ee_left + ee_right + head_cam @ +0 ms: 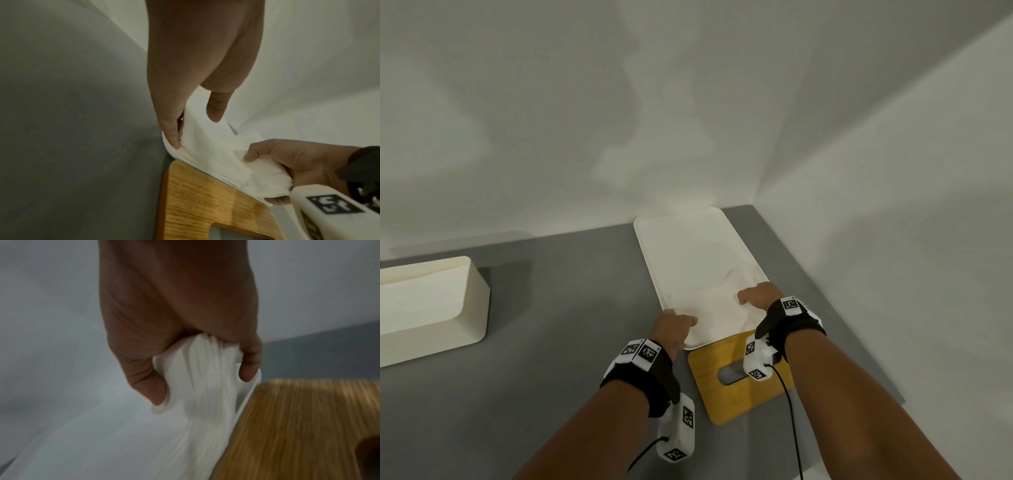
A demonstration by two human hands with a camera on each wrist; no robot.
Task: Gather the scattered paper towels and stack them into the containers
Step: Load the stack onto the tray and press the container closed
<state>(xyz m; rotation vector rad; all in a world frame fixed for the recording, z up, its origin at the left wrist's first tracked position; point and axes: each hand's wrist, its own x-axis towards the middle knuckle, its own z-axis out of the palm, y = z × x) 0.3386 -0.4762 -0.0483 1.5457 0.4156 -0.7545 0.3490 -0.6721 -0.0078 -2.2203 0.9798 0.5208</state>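
Fingers (249,365) of your right hand (758,296) curl tight around a thick bunch of paper towels (205,378). Your left hand (674,327) pinches the near left corner of the same stack, thumb on top and fingers underneath. So both hands are gripping towels.

You hold the stack at its near end, right at the box (650,236), which is white and sits by the far right corner of the gray table (551,359). You cannot tell from these pictures how deep the towels sit in it. A wooden lid (739,394) with 1 slot lies flat just in front of the box, touching its near edge. 1 more white box (477,301) stands well apart on the left.

You look to be at the step of settling the towels down into the box. Next, you probably need to push the near end down flat and then let go. The towels are soft and floppy, so press slowly and keep the edges lined up. Watch that no corner folds over the rim. The lid may go on after that.
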